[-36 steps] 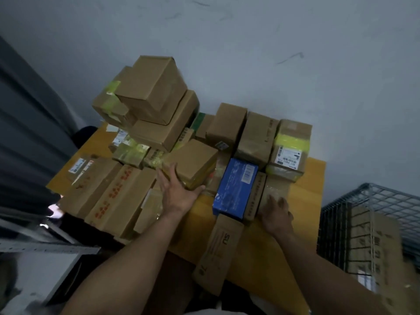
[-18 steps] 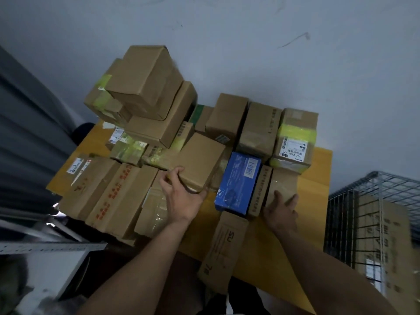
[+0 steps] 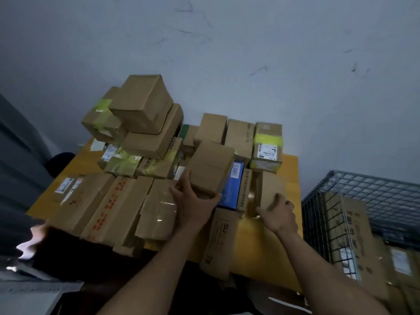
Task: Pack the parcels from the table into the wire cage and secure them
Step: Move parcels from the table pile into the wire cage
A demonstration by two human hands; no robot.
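Many cardboard parcels crowd a yellow table (image 3: 292, 176). My left hand (image 3: 193, 201) grips the near edge of a plain brown box (image 3: 210, 168), which is tilted up above the blue box (image 3: 231, 187). My right hand (image 3: 278, 213) holds the near end of a smaller brown parcel (image 3: 270, 189), lifted off the table's right side. The wire cage (image 3: 372, 196) stands to the right of the table, with large cartons (image 3: 354, 235) inside it.
A tall stack of boxes (image 3: 141, 114) leans at the table's back left. Long flat cartons (image 3: 109, 205) lie along the front left. A slim box marked SU (image 3: 219, 242) overhangs the front edge. A yellow-taped parcel (image 3: 267, 146) stands at the back right, against the grey wall.
My left hand has lifted the brown box up and rightward over the blue box. My right hand has closed round the smaller parcel and raised its end off the table.
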